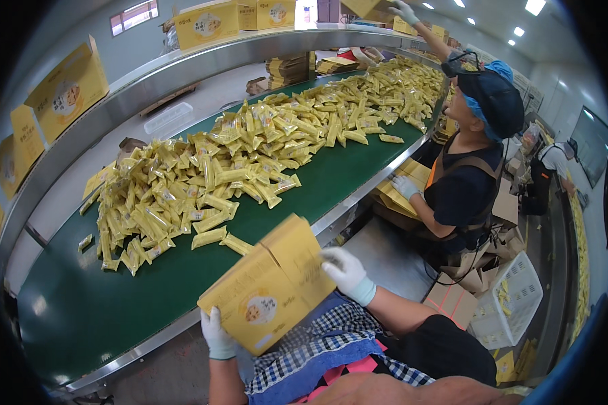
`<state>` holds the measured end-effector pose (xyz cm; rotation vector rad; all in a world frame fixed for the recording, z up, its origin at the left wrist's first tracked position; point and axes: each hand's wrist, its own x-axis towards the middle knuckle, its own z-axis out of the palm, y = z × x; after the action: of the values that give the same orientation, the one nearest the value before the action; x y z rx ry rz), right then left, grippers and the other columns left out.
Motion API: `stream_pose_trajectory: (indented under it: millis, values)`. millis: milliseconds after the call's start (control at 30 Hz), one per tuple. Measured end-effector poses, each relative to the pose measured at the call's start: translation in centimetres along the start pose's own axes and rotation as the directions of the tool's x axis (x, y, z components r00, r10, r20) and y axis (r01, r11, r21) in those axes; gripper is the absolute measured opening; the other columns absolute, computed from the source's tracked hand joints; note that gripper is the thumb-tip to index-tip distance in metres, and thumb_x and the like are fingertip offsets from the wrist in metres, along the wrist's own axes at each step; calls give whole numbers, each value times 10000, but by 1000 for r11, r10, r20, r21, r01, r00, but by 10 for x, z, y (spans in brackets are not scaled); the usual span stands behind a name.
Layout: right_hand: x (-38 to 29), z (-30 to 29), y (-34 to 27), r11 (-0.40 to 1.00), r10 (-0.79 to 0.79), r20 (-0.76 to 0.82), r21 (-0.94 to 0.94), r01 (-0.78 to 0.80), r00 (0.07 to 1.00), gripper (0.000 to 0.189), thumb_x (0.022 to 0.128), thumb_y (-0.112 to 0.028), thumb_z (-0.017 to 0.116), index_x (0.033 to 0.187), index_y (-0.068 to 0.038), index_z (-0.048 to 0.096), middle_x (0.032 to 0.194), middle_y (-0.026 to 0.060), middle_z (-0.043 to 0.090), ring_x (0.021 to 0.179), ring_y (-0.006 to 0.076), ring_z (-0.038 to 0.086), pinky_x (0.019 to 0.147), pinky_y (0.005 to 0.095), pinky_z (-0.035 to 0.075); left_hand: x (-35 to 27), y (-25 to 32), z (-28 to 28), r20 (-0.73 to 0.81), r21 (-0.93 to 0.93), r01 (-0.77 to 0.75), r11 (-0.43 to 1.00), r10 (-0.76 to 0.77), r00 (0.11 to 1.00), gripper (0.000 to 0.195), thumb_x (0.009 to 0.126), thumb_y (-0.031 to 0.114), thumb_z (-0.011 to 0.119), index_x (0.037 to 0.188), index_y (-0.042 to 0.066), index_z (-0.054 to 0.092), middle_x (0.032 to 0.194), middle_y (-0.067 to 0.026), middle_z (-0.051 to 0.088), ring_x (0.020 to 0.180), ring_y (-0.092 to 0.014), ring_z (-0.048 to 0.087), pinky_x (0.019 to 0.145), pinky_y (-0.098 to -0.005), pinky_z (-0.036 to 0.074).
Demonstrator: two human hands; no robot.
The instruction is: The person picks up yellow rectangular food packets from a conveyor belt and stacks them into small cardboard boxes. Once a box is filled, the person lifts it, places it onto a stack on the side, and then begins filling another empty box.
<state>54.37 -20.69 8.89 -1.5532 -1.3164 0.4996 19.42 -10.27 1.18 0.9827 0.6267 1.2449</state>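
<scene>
Before my chest is a folded yellow cardboard carton, tilted, with printed writing and a food picture on its face. It may be several flat cartons together. My left hand, in a white glove, grips its lower left corner, the thumb on the printed face. At the carton's right edge is my gloved right hand, its fingers bent and blurred by motion; whether they grip the edge is unclear. Beyond the carton, a long heap of yellow snack packets lies on a green conveyor belt. Some loose packets lie close to the carton.
A metal shelf above the belt's far side bears yellow cartons. To the right, a co-worker has one hand on folded cartons and the other raised. A white plastic crate stands behind at right.
</scene>
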Motion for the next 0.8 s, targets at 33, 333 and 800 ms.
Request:
stream_pose_trajectory:
  millis: [33,333,800]
  values:
    - [6,-1,7,993,-59,-112,-105,47,992,415,938,-280,647,1249,-7,620,1179,186,677,1122,304,657,978,397,509,-1,19,3,0,4,-4,1000,4,1000,489,1067,301,524,1450,12,431,1375,-161,575,1225,-292,608,1017,-418,518]
    - [-30,61,80,944,224,392,140,-298,892,756,973,-484,651,1449,49,404,1316,277,614,1242,350,614,1061,403,468,-14,68,-34,-31,47,211,976,-210,977,539,1054,384,543,1417,-12,490,1339,-170,617,1186,-310,633,1012,-438,521]
    - [-88,101,157,811,555,253,47,-583,792,586,947,-352,682,1370,10,498,1224,273,675,1140,358,666,968,400,508,-66,-24,-71,-458,123,580,805,-473,753,442,1094,355,440,1290,-11,592,1207,-167,687,1022,-281,701,889,-434,577]
